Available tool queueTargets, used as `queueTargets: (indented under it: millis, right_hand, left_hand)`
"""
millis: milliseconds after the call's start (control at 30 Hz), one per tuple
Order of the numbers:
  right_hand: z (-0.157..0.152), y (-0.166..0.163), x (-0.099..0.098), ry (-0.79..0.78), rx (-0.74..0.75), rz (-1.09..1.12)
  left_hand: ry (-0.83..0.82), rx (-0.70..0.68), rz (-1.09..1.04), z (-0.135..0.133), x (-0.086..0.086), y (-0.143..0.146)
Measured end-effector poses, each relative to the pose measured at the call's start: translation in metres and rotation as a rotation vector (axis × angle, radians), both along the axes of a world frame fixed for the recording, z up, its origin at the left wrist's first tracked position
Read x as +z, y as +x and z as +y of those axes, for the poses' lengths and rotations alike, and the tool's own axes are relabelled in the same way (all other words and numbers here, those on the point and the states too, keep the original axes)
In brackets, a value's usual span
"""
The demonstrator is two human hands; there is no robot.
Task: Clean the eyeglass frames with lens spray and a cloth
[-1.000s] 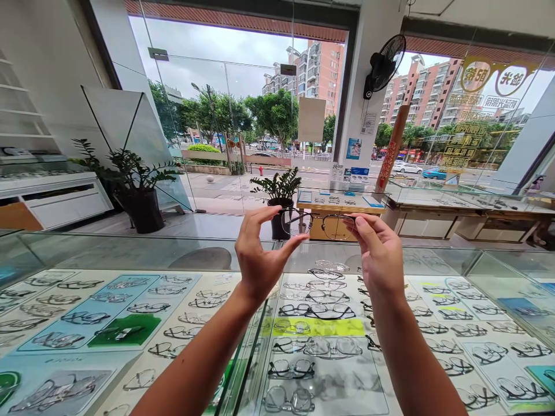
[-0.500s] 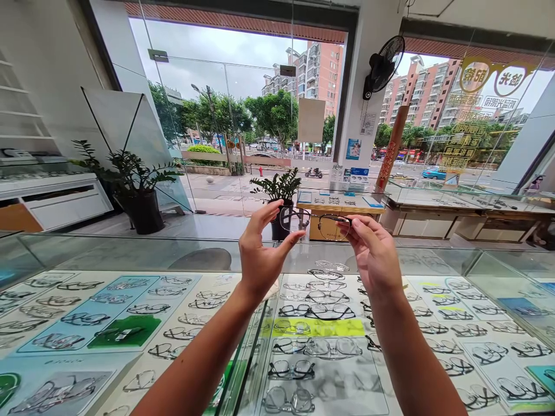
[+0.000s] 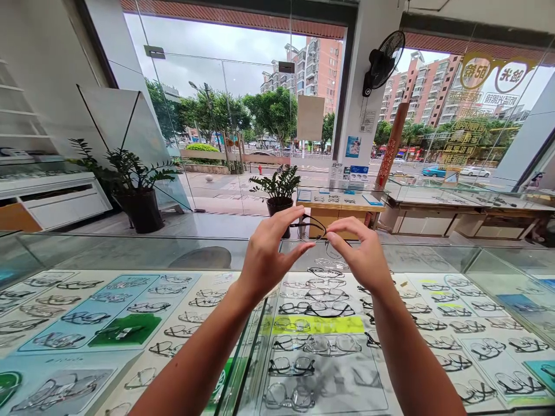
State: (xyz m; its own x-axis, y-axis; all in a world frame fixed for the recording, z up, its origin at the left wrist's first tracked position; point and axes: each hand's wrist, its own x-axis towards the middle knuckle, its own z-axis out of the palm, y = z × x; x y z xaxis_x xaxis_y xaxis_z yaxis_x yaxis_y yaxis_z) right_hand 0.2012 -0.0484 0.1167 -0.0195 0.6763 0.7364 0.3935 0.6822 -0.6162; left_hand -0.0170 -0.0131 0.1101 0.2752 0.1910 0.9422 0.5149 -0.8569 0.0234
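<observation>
Above the glass display counter [image 3: 208, 242], my two hands hold a pair of dark, thin-framed eyeglasses [image 3: 315, 223] turned at an angle. My left hand [image 3: 269, 249] is curved around one side, fingertips at the upper edge and thumb lower down. With thumb and fingertips pinched together, my right hand [image 3: 365, 249] grips the frame near its middle. Part of a lens shows just below the right fingers; the rest of that side is hidden behind the hand. Under my hands, rows of eyeglasses [image 3: 291, 367] lie inside the case.
A yellow-green strip [image 3: 351, 326] and a green card [image 3: 125, 331] lie among the displayed frames. Beyond the counter stand potted plants [image 3: 143, 211], a lower display cabinet [image 3: 310, 203] and glass doors to the street. A black fan [image 3: 383, 62] hangs on the pillar.
The eyeglasses have turned from facing across, both lenses visible, to an angled, nearly edge-on view. My right hand has moved left, closer to my left hand, which has closed in on the frame.
</observation>
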Motion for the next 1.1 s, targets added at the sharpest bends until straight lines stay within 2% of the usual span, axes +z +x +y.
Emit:
queueTargets:
  millis: [400, 733, 1100]
  right_hand:
    - [0.001, 0.002, 0.000, -0.070, 0.098, -0.019]
    - [0.003, 0.002, 0.000, -0.105, 0.176, 0.002]
    - [0.004, 0.003, 0.000, -0.223, 0.286, 0.080]
  left_hand:
    - [-0.043, -0.046, -0.022, -0.004, 0.003, -0.003]
    - [-0.361, -0.326, -0.169, -0.005, 0.001, 0.000]
    - [-0.556, -0.520, -0.249, 0.004, -0.003, -0.002]
